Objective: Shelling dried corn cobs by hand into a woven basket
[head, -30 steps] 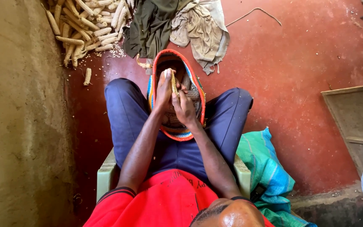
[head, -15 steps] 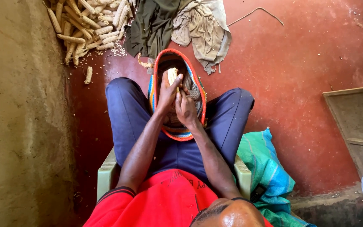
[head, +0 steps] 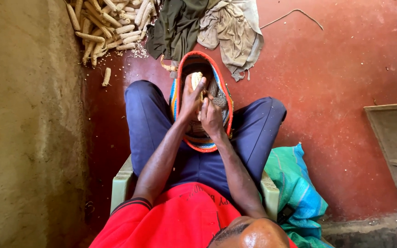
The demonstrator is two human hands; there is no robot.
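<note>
A: Start at the fingers. What are they doing?

B: The left hand point(head: 190, 97) has its fingers wrapped around a maize cob point(head: 197, 81), holding it upright over the woven basket point(head: 180, 87). The right hand point(head: 211, 117) sits just beside it, lower down, fingers curled and the thumb pressed toward the cob's side. Whether it actually grips the cob or only pushes at it, I cannot tell.

A: And the cob itself?

B: Between the two hands, above the mouth of the basket, which rests between the person's knees on the blue trousers point(head: 149, 120). The person sits on a pale green chair point(head: 121, 184).

A: How far along does it look?

B: I'd judge it well under way. A heap of cobs point(head: 105, 25) lies on the red floor point(head: 341, 82) near the wall, with loose kernels scattered at its edge and one stray cob point(head: 106, 76) apart. The basket's inside is dark, so its fill is unclear. The cob in hand shows pale kernels at the top, so it seems unfinished.

A: Any change from a moment ago?

B: Little. The cob's top now shows higher above the left hand, and the right hand has slid slightly lower. Basket, cloths point(head: 228, 27) and heap lie as before.
</note>
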